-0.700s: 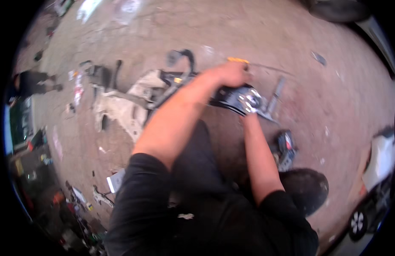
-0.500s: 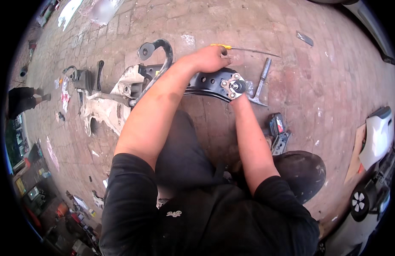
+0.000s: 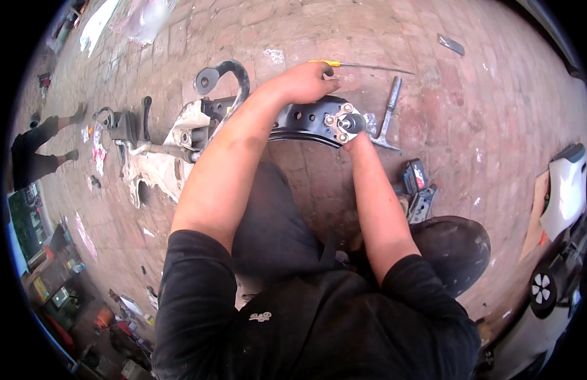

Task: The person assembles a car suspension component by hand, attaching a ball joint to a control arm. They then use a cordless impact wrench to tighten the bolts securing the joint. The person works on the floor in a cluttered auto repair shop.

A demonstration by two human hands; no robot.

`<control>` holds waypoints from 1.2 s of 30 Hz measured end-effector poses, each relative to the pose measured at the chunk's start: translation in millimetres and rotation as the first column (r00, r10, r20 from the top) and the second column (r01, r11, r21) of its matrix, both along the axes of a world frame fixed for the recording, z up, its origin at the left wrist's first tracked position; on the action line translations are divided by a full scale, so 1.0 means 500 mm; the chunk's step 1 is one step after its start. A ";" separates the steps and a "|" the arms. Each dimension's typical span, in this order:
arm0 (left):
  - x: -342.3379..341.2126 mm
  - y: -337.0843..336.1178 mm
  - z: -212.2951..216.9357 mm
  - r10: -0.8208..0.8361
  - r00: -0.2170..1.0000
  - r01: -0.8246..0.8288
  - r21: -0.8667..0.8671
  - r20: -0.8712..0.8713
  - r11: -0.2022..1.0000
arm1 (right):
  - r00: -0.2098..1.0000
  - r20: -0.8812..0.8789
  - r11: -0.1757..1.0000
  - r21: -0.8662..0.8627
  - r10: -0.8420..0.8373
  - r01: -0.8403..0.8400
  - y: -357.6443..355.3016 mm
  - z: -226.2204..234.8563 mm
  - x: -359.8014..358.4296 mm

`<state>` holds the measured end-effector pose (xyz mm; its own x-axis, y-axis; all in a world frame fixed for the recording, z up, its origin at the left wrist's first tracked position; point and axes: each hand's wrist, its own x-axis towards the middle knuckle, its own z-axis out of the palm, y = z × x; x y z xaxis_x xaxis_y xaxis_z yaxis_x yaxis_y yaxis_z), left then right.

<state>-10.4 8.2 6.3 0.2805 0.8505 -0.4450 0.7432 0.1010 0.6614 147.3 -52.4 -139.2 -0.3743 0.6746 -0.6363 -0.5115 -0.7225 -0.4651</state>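
Note:
A black control arm point(image 3: 284, 121) lies crosswise in front of me, its left end at a pale, dirty subframe point(image 3: 155, 170). At its right end a ball joint point(image 3: 348, 124) is fixed on a bolted plate, stud showing. My left hand point(image 3: 304, 83) is over the control arm's far edge, thumb and forefinger apart, holding nothing visible. My right hand point(image 3: 350, 145) is at the ball joint end; its fingers are hidden beneath the part. Beyond my left hand lies a screwdriver point(image 3: 331, 63) with a yellow handle. A hammer point(image 3: 391, 109) lies right of the ball joint.
A curved dark bar point(image 3: 244, 75) with a round bushing rises beside my left forearm. A cordless tool point(image 3: 415, 176) lies near my right knee. Another person's legs point(image 3: 43, 149) show at far left. A white car panel point(image 3: 562, 206) lies at right on the brick floor.
The view has shifted slightly, and the ball joint end sits a little further left in it. The other person's legs at left show more. My hands keep nearly the same places on the control arm.

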 end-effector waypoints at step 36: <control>0.015 -0.010 0.032 -0.093 0.949 0.179 -0.272 0.300 0.945 | 0.903 -0.174 0.881 -0.350 -0.394 0.317 -0.008 -0.017 0.040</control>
